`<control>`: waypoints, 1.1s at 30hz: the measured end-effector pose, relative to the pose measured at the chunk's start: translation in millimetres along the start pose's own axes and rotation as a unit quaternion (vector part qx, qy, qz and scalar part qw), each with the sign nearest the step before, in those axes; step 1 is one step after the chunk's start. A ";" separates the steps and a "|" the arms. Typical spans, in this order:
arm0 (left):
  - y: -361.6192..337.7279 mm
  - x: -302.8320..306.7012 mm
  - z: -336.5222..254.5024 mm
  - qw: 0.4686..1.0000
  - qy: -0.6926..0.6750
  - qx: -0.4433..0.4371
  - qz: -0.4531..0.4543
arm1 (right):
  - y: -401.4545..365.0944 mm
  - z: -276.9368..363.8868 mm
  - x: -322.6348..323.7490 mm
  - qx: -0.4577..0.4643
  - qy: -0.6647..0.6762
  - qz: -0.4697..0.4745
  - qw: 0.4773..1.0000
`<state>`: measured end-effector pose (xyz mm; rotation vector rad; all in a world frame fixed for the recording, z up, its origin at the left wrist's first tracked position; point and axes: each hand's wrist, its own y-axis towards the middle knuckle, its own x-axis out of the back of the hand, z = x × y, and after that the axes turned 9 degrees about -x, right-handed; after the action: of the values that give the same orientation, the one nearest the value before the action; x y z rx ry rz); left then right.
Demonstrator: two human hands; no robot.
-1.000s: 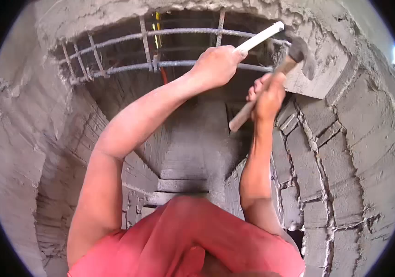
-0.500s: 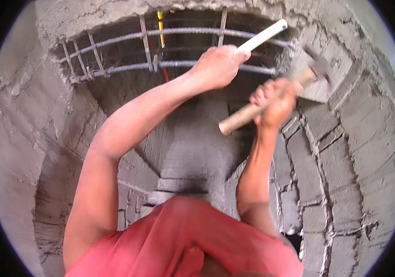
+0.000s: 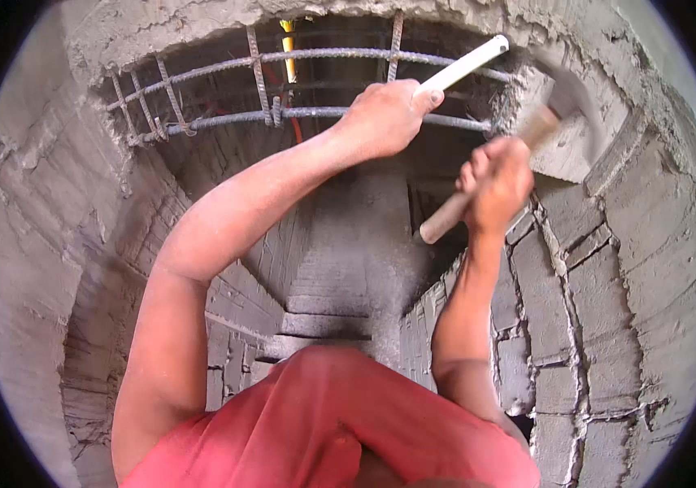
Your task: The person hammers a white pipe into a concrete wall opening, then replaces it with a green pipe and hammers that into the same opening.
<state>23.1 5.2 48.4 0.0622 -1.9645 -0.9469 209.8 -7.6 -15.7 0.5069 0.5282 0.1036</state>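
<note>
Your left hand (image 3: 386, 118) is closed around a white tube (image 3: 468, 63), its fingers wrapped over the lower part and the thumb lying along it. The tube slants up to your right, its far end near the rough upper edge of the opening; whether it touches the concrete there, you can't tell from this view.

Your right hand (image 3: 501, 183) is closed in a fist on the wooden handle of the hammer (image 3: 536, 130). The butt sticks out below your fist, and the blurred head is up by the opening's right edge, in front of a pale, broken-faced block (image 3: 558, 154), just beside the tube's end.

Mind the rebar grid (image 3: 324, 54): two long curved bars span the opening, crossed by short uprights, and your left hand and the tube overlap them in view. A yellow strip (image 3: 289, 58) hangs behind the bars, with a thin red line (image 3: 296, 128) lower down. Rough concrete (image 3: 161, 32) rims the opening above. Mortared blockwork (image 3: 551, 325) stands right of your right forearm, and a grey plastered wall (image 3: 27, 309) curves along your left.
</note>
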 end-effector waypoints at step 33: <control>0.4 6.6 19.0 1.000 -0.014 0.006 -0.006 | -16.5 30.6 7.5 0.251 0.218 0.142 0.932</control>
<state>5.1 14.0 48.1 0.0674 -1.9986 -0.9477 231.2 -33.6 -4.4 1.0740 0.9235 0.3700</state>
